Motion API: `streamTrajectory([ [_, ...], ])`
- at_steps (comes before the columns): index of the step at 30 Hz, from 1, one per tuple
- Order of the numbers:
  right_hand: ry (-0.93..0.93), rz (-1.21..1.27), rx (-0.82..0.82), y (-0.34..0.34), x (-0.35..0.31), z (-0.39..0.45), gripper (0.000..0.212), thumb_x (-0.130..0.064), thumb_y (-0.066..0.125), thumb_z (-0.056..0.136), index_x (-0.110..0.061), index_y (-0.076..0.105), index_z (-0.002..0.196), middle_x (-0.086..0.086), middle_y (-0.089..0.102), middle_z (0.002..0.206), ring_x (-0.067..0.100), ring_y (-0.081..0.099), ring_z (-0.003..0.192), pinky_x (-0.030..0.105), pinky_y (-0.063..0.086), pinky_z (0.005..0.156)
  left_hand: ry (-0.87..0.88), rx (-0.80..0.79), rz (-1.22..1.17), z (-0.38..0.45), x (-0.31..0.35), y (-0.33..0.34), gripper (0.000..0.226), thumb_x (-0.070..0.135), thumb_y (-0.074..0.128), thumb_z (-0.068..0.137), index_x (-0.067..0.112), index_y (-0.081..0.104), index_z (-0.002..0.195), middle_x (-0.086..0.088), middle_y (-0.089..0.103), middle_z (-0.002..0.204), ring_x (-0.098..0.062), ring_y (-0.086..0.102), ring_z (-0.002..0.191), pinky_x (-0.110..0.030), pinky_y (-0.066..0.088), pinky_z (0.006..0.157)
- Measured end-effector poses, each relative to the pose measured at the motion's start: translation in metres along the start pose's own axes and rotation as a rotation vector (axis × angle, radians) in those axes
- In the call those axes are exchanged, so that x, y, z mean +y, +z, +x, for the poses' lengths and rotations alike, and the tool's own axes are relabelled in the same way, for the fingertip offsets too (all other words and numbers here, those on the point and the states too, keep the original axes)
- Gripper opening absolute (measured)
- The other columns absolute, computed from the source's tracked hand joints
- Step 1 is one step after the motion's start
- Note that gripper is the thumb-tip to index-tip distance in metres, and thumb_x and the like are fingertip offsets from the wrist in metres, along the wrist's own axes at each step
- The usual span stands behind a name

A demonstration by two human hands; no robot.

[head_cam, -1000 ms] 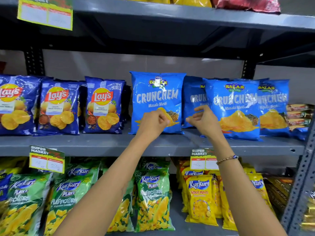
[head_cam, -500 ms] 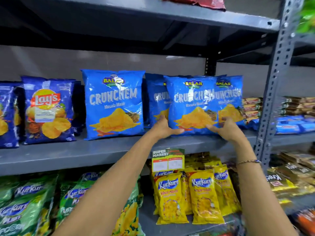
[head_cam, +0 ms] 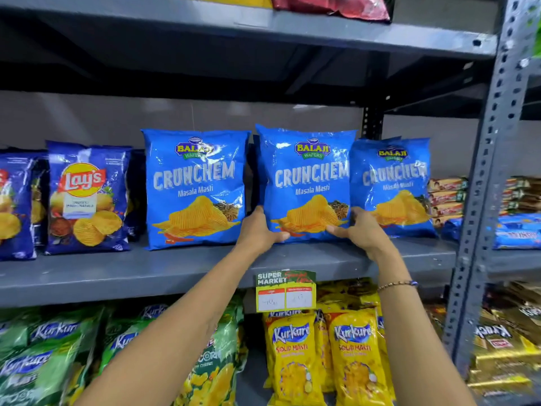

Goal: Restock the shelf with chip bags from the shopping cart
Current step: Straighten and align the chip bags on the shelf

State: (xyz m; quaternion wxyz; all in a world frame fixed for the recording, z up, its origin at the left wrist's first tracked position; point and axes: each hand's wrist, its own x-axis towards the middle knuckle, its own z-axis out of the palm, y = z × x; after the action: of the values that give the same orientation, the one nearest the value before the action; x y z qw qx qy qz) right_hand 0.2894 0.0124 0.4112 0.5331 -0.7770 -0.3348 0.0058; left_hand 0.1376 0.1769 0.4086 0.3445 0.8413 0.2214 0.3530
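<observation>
A blue Crunchem chip bag [head_cam: 307,177] stands upright on the grey middle shelf [head_cam: 146,271]. My left hand [head_cam: 259,230] grips its lower left corner and my right hand [head_cam: 361,230] grips its lower right corner. A second Crunchem bag [head_cam: 194,186] stands to its left, apart from it. A third Crunchem bag [head_cam: 393,186] stands to its right, partly behind the held bag. The shopping cart is out of view.
Dark blue Lay's bags [head_cam: 86,197] fill the shelf's left end. Below hang a price tag [head_cam: 285,291], green Kurkure bags [head_cam: 52,356] and yellow Kurkure bags [head_cam: 322,356]. A perforated grey upright [head_cam: 483,186] bounds the bay on the right, with snack packs [head_cam: 446,197] behind it.
Both hands moved from the gap between bags to the middle Crunchem bag's lower corners and took hold of it. The bag now stands straighter and more forward. The camera turned right.
</observation>
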Motion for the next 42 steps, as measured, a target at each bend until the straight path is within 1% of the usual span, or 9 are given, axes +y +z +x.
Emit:
streamTrajectory([
  [15,0.050,-0.087,-0.036,0.007,0.007,0.016,0.072,-0.034,0.077,0.074,-0.002,0.043,0.130,0.012,0.055,0.121,0.026,0.050,0.106,0.037,0.043,0.084,-0.055,-0.029,0.149,-0.001,0.005,0.001,0.067,0.026,0.081,0.071,0.005,0.044,0.123,-0.013,0.056,0.131,-0.029,0.054,0.118,-0.033,0.044,0.087],
  [18,0.052,-0.080,-0.063,0.001,0.001,0.000,0.066,-0.026,0.075,0.077,-0.003,0.044,0.130,0.010,0.057,0.123,0.026,0.052,0.113,0.040,0.045,0.095,-0.041,-0.031,0.298,-0.014,0.011,0.001,0.068,0.031,0.077,0.075,0.000,0.041,0.124,-0.018,0.057,0.126,-0.034,0.055,0.115,-0.037,0.046,0.085],
  [21,-0.067,-0.039,0.190,0.008,-0.015,-0.044,0.057,-0.018,0.068,0.084,-0.006,0.043,0.134,0.013,0.053,0.135,0.028,0.051,0.123,0.039,0.042,0.101,0.036,0.094,0.384,-0.038,0.015,-0.004,0.064,0.032,0.069,0.082,-0.001,0.041,0.129,-0.020,0.059,0.122,-0.036,0.055,0.115,-0.040,0.046,0.088],
  [24,-0.324,-0.061,0.365,0.039,-0.052,-0.115,0.018,-0.017,0.061,0.088,-0.016,0.062,0.106,0.002,0.068,0.104,0.015,0.061,0.092,0.017,0.044,0.079,0.150,0.190,0.404,-0.062,0.015,-0.029,0.051,0.029,0.061,0.089,0.004,0.047,0.130,-0.015,0.064,0.122,-0.032,0.057,0.115,-0.042,0.046,0.094],
  [26,-0.438,-0.059,0.221,0.064,-0.073,-0.169,0.003,-0.024,0.061,0.086,-0.026,0.064,0.086,-0.010,0.068,0.081,0.008,0.061,0.075,0.013,0.042,0.064,0.244,0.250,0.328,-0.072,0.011,-0.058,0.037,0.026,0.059,0.090,0.005,0.057,0.121,-0.013,0.070,0.112,-0.029,0.063,0.105,-0.041,0.050,0.092],
  [30,-0.411,-0.018,-0.195,0.097,-0.094,-0.243,0.018,-0.046,0.057,0.078,-0.030,0.065,0.081,-0.009,0.072,0.072,0.004,0.065,0.069,0.016,0.048,0.060,0.327,0.361,0.180,-0.078,-0.005,-0.116,0.017,0.021,0.061,0.089,0.008,0.068,0.097,-0.008,0.075,0.096,-0.022,0.069,0.089,-0.033,0.053,0.085],
  [33,-0.345,0.008,-0.231,0.114,-0.100,-0.230,0.009,-0.035,0.066,0.081,-0.028,0.066,0.074,-0.008,0.070,0.067,-0.001,0.063,0.064,0.011,0.046,0.058,0.282,0.433,0.100,-0.075,-0.026,-0.145,0.022,0.016,0.063,0.086,0.003,0.064,0.104,-0.014,0.069,0.107,-0.026,0.064,0.098,-0.023,0.043,0.086],
  [38,-0.254,-0.011,-0.017,0.140,-0.106,-0.144,0.017,-0.024,0.064,0.086,-0.010,0.068,0.093,0.007,0.072,0.090,0.018,0.065,0.086,0.025,0.048,0.074,-0.008,0.424,0.153,-0.067,-0.065,-0.164,0.065,0.022,0.070,0.082,-0.007,0.041,0.133,-0.026,0.046,0.136,-0.037,0.040,0.130,-0.041,0.032,0.106],
  [42,-0.206,-0.135,0.034,0.151,-0.107,-0.089,0.036,-0.021,0.062,0.089,-0.001,0.055,0.118,0.017,0.064,0.120,0.029,0.059,0.109,0.030,0.044,0.084,-0.139,0.252,0.170,-0.061,-0.076,-0.161,0.074,0.029,0.072,0.080,-0.011,0.037,0.133,-0.028,0.046,0.136,-0.038,0.043,0.128,-0.042,0.038,0.102],
])
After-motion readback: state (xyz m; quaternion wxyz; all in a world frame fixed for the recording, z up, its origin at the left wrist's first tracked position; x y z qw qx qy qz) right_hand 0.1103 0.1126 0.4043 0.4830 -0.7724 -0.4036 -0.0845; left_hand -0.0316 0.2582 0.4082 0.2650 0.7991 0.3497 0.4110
